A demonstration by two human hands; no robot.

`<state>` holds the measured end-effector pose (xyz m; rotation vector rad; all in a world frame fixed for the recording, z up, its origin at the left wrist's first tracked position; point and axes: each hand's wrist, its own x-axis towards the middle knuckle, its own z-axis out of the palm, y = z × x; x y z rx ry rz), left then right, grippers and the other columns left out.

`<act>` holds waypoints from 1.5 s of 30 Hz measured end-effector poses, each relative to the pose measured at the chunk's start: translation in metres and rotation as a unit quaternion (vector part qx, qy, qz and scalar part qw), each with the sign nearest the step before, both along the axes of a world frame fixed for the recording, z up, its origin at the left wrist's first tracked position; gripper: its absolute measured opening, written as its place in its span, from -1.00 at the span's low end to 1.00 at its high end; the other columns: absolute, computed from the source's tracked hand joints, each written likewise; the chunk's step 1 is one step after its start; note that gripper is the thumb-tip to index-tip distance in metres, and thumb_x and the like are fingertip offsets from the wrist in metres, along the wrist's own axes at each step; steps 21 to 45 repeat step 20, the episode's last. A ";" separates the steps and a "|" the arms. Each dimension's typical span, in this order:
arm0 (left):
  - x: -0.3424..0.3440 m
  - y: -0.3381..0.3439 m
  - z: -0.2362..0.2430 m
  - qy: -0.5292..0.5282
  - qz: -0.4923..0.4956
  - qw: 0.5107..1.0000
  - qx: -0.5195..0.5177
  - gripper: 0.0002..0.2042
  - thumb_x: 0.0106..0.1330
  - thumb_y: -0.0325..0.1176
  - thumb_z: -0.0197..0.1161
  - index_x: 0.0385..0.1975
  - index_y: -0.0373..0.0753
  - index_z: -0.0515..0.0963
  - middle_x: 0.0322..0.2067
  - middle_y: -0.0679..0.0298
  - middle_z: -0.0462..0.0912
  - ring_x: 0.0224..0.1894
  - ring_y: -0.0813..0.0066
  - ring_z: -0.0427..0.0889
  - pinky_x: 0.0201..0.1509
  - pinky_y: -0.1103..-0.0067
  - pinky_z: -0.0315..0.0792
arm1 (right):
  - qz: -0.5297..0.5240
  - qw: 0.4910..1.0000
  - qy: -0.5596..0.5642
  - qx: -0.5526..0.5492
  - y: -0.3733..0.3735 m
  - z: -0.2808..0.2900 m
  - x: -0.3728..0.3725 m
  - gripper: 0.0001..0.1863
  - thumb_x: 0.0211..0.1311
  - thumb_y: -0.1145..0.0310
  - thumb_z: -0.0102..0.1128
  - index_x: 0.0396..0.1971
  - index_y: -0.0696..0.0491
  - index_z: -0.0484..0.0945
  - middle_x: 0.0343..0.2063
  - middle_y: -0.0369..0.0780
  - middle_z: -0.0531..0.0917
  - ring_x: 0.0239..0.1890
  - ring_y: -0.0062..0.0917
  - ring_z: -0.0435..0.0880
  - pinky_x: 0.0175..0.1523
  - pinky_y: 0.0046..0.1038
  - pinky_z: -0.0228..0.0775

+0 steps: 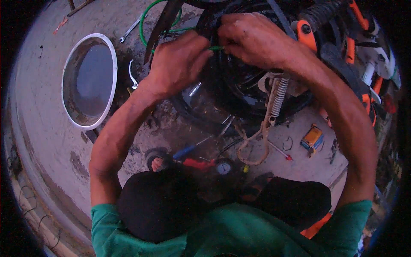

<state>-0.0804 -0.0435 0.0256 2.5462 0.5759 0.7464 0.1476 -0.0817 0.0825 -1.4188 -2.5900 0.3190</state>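
My left hand (182, 60) is closed, with a thin green cord (216, 48) at its thumb tip. The cord bridges the short gap to the curled fingers of my right hand (252, 38), which is closed on it too. Both hands are over a black motorcycle wheel (224, 81), the right one against its upper part. A loop of green hose or cord (142, 32) curves out beyond my left hand; whether it is the same piece is hidden. A dark flat strip (169, 17) hangs beside that loop.
Left stands a white-rimmed basin (114, 70) of water, near a wrench (130, 29) and a metal lever (132, 75). A kickstand (252, 160), a blue-handled screwdriver (188, 150), a round gauge (223, 168) and a small yellow-blue box (312, 137) are nearer my knees. Orange motorcycle parts (307, 34) rise right.
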 end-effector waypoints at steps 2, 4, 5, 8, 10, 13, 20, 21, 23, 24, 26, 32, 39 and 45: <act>0.003 -0.005 -0.008 -0.034 0.006 0.999 0.014 -0.87 0.26 -0.34 0.28 -0.33 -0.18 0.48 -0.38 0.15 0.49 -0.34 0.03 0.59 -0.36 0.27 0.47 | -0.001 1.000 -0.007 0.001 0.000 -0.001 -0.001 -0.87 0.03 0.41 0.22 -0.43 0.12 0.68 -0.36 -0.01 0.69 -0.26 -0.02 0.70 -0.19 -0.03 0.56; 0.001 -0.015 -0.015 -0.004 0.024 0.999 0.043 -0.88 0.26 -0.34 0.28 -0.34 -0.17 0.47 -0.39 0.15 0.49 -0.35 0.04 0.59 -0.39 0.28 0.46 | -0.002 1.000 0.014 0.018 0.001 -0.005 -0.003 -0.86 0.03 0.41 0.22 -0.42 0.11 0.68 -0.36 -0.01 0.69 -0.25 -0.02 0.70 -0.17 -0.03 0.56; 0.003 -0.019 -0.014 -0.005 0.023 0.999 0.043 -0.88 0.26 -0.34 0.28 -0.34 -0.17 0.47 -0.39 0.15 0.49 -0.35 0.04 0.59 -0.39 0.28 0.46 | -0.003 1.000 0.014 0.017 0.000 -0.005 -0.002 -0.86 0.03 0.41 0.22 -0.42 0.11 0.68 -0.36 -0.01 0.69 -0.25 -0.02 0.70 -0.17 -0.03 0.56; 0.007 -0.022 -0.009 -0.004 0.063 0.998 0.023 -0.87 0.25 -0.34 0.28 -0.36 -0.17 0.47 -0.41 0.16 0.49 -0.37 0.03 0.59 -0.42 0.28 0.46 | -0.009 1.000 0.013 0.025 0.000 -0.004 0.001 -0.87 0.03 0.42 0.22 -0.42 0.11 0.68 -0.37 0.00 0.69 -0.25 -0.02 0.70 -0.16 -0.04 0.56; 0.006 -0.018 -0.005 -0.017 0.048 0.998 -0.028 -0.85 0.26 -0.38 0.34 -0.24 -0.24 0.58 -0.30 0.08 0.60 -0.30 -0.01 0.62 -0.26 0.31 0.54 | -0.011 1.000 -0.008 -0.004 -0.001 -0.001 0.001 -0.87 0.03 0.43 0.33 -0.42 0.11 0.59 -0.33 -0.10 0.57 -0.21 -0.13 0.61 -0.15 -0.16 0.46; 0.004 -0.009 0.005 0.005 0.030 1.000 0.002 -0.86 0.26 -0.39 0.33 -0.24 -0.23 0.58 -0.30 0.08 0.60 -0.28 -0.01 0.62 -0.25 0.31 0.53 | 0.004 0.999 0.029 0.022 -0.004 0.002 -0.001 -0.88 0.04 0.43 0.31 -0.42 0.12 0.60 -0.32 -0.09 0.58 -0.20 -0.12 0.61 -0.13 -0.15 0.46; 0.001 0.005 0.018 0.095 -0.007 0.995 0.028 -0.85 0.27 -0.39 0.33 -0.23 -0.23 0.58 -0.30 0.09 0.61 -0.24 -0.02 0.63 -0.22 0.30 0.53 | -0.044 0.996 -0.056 -0.051 0.001 0.003 -0.007 -0.86 0.07 0.40 0.29 -0.37 0.13 0.62 -0.27 -0.07 0.62 -0.14 -0.09 0.63 -0.10 -0.17 0.49; 0.001 0.005 0.018 0.095 -0.007 0.995 0.028 -0.85 0.27 -0.39 0.33 -0.23 -0.23 0.58 -0.30 0.09 0.61 -0.24 -0.02 0.63 -0.22 0.30 0.53 | -0.044 0.996 -0.056 -0.051 0.001 0.003 -0.007 -0.86 0.07 0.40 0.29 -0.37 0.13 0.62 -0.27 -0.07 0.62 -0.14 -0.09 0.63 -0.10 -0.17 0.49; 0.001 0.005 0.018 0.095 -0.007 0.995 0.028 -0.85 0.27 -0.39 0.33 -0.23 -0.23 0.58 -0.30 0.09 0.61 -0.24 -0.02 0.63 -0.22 0.30 0.53 | -0.044 0.996 -0.056 -0.051 0.001 0.003 -0.007 -0.86 0.07 0.40 0.29 -0.37 0.13 0.62 -0.27 -0.07 0.62 -0.14 -0.09 0.63 -0.10 -0.17 0.49; 0.001 0.005 0.018 0.095 -0.007 0.995 0.028 -0.85 0.27 -0.39 0.33 -0.23 -0.23 0.58 -0.30 0.09 0.61 -0.24 -0.02 0.63 -0.22 0.30 0.53 | -0.044 0.996 -0.056 -0.051 0.001 0.003 -0.007 -0.86 0.07 0.40 0.29 -0.37 0.13 0.62 -0.27 -0.07 0.62 -0.14 -0.09 0.63 -0.10 -0.17 0.49; 0.001 0.005 0.018 0.095 -0.007 0.995 0.028 -0.85 0.27 -0.39 0.33 -0.23 -0.23 0.58 -0.30 0.09 0.61 -0.24 -0.02 0.63 -0.22 0.30 0.53 | -0.044 0.996 -0.056 -0.051 0.001 0.003 -0.007 -0.86 0.07 0.40 0.29 -0.37 0.13 0.62 -0.27 -0.07 0.62 -0.14 -0.09 0.63 -0.10 -0.17 0.49; 0.001 0.005 0.018 0.095 -0.007 0.995 0.028 -0.85 0.27 -0.39 0.33 -0.23 -0.23 0.58 -0.30 0.09 0.61 -0.24 -0.02 0.63 -0.22 0.30 0.53 | -0.044 0.996 -0.056 -0.051 0.001 0.003 -0.007 -0.86 0.07 0.40 0.29 -0.37 0.13 0.62 -0.27 -0.07 0.62 -0.14 -0.09 0.63 -0.10 -0.17 0.49; 0.001 0.005 0.018 0.095 -0.007 0.995 0.028 -0.85 0.27 -0.39 0.33 -0.23 -0.23 0.58 -0.30 0.09 0.61 -0.24 -0.02 0.63 -0.22 0.30 0.53 | -0.044 0.996 -0.056 -0.051 0.001 0.003 -0.007 -0.86 0.07 0.40 0.29 -0.37 0.13 0.62 -0.27 -0.07 0.62 -0.14 -0.09 0.63 -0.10 -0.17 0.49; 0.001 0.005 0.018 0.095 -0.007 0.995 0.028 -0.85 0.27 -0.39 0.33 -0.23 -0.23 0.58 -0.30 0.09 0.61 -0.24 -0.02 0.63 -0.22 0.30 0.53 | -0.044 0.996 -0.056 -0.051 0.001 0.003 -0.007 -0.86 0.07 0.40 0.29 -0.37 0.13 0.62 -0.27 -0.07 0.62 -0.14 -0.09 0.63 -0.10 -0.17 0.49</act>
